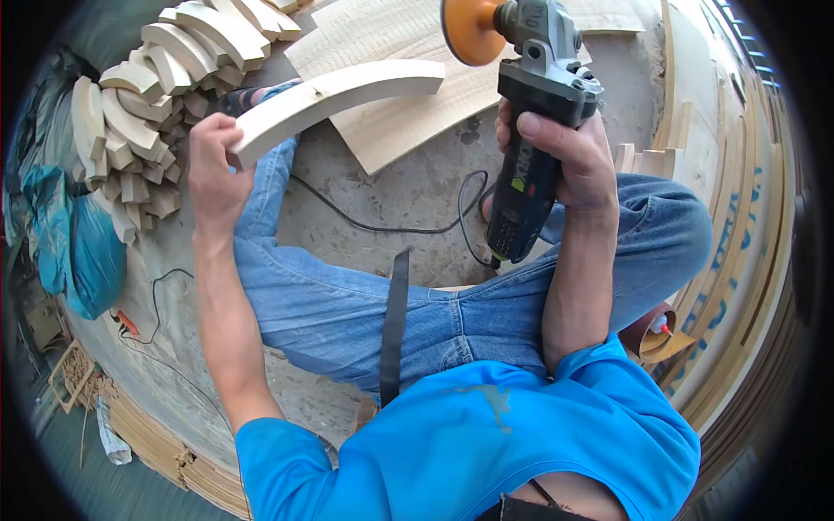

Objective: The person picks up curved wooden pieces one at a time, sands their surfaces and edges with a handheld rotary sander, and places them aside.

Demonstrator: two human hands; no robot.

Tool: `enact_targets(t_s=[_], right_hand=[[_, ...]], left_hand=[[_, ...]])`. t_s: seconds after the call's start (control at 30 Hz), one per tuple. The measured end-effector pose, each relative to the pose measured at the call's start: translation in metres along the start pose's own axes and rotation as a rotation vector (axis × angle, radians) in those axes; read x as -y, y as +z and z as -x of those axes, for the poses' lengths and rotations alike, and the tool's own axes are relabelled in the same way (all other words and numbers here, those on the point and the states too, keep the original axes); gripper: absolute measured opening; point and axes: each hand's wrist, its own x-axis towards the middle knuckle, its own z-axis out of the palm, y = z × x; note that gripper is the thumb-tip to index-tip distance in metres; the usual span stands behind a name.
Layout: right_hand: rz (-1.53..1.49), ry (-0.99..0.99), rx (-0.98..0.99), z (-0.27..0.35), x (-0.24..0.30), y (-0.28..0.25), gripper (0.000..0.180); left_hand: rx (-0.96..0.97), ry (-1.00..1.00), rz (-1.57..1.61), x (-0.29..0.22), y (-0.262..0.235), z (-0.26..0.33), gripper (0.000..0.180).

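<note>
My left hand [219,169] grips one end of a curved wooden piece [347,89], pale and smooth, with a small dark knot on its face. The piece arcs up and to the right, its far end free above a flat wooden board [391,130]. In my right hand [569,156] is an angle grinder [526,187], its black body wrapped by my fingers with the thumb across the top. An orange round pad [472,30] sits on the grinder's head, facing left. Pad and wooden piece are apart. Whether the pad spins I cannot tell.
Several curved wooden pieces [130,130] are piled at the far left, beside a blue plastic bag [82,252]. A black cord [382,229] runs over the floor between my legs. Long planks [738,286] line the right side, near a brown round container [651,334].
</note>
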Motion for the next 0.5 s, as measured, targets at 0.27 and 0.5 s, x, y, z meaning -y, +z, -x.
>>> enact_targets(t_s=[0.27,0.5], right_hand=[[-0.097,-0.063,-0.055,-0.002,0.000,-0.006,0.037],[0.000,-0.026,-0.034,-0.002,-0.008,-0.022,0.053]], left_hand=[[-0.192,0.487,-0.132,-0.006,0.011,0.010,0.047],[-0.166,0.469,-0.196,-0.008,0.004,0.012,0.050]])
